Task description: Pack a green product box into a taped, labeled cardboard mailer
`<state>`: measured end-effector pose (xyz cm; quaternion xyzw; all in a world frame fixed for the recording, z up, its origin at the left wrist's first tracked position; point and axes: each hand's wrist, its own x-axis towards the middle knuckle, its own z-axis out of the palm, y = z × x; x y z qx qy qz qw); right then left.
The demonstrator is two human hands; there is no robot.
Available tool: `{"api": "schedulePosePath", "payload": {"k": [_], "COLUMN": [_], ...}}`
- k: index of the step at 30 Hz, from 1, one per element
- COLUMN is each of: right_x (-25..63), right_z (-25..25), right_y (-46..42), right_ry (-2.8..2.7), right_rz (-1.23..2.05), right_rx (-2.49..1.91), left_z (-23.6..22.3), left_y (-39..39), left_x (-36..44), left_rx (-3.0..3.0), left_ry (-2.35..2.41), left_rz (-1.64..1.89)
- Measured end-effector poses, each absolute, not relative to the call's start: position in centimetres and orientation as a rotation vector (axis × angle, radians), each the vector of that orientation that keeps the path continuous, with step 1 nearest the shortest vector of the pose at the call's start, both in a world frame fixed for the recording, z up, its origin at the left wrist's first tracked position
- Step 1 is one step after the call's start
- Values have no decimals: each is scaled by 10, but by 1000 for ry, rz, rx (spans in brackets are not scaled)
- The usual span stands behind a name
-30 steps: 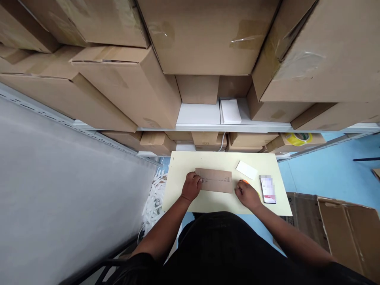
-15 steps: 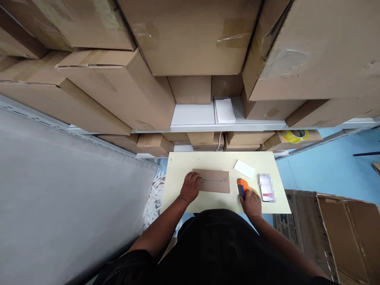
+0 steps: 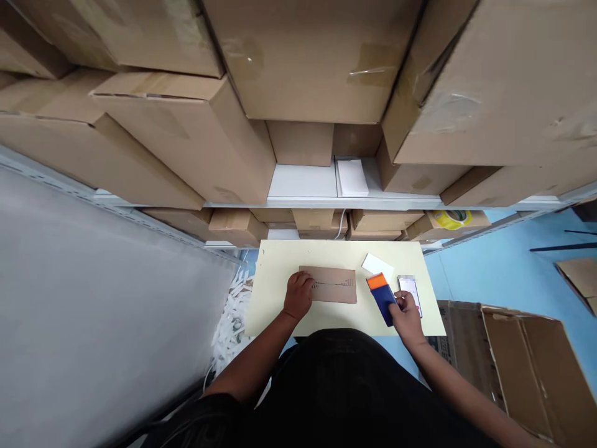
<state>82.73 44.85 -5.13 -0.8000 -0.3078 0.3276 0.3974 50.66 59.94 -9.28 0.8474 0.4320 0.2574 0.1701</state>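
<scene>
A flat brown cardboard box (image 3: 333,285) with dark print along its middle lies on the pale table. My left hand (image 3: 299,292) grips its left end, fingers curled over the top. Over the table to the right, my right hand (image 3: 407,316) is closed round a blue and orange tape dispenser (image 3: 383,300). The dispenser is tilted, its orange end pointing away from me and to the left, clear of the box. Behind that end lies a white flat piece (image 3: 375,264). A phone (image 3: 409,291) with a lit screen is partly covered by my right hand.
The pale table (image 3: 280,255) stands against a shelf (image 3: 303,202) stacked with large cartons (image 3: 317,62). A yellow tape roll (image 3: 452,219) sits on a lower carton. An open carton (image 3: 517,361) stands at the right, and white paper strips (image 3: 231,320) lie on the floor at left.
My right hand has turned the tape dispenser so its blue side shows, and has shifted slightly right, over the phone's edge. My left hand stays on the box. The view has moved slightly.
</scene>
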Motion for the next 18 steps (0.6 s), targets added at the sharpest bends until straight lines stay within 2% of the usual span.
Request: {"api": "schedulePosePath", "payload": {"k": [5,11,15,18], "right_x": [783,732,725,725], "right_z": [-10,-14,-19,-16], "right_y": [498,545,557,562], "right_ry": [-1010,-1371,-1498,-1550], "right_rz": [927,986,948,972], "right_rx": [-1771,-1736,-1751,-1740], "left_z": [-100,-92,-74,-61], "left_y": [594,592,599,604], "left_x": [508,507,498,492], "left_rx": [2287,2133,1583,1096], "left_ry": [1236,1324,1419,1293], "left_rz": [822,877,890,710]}}
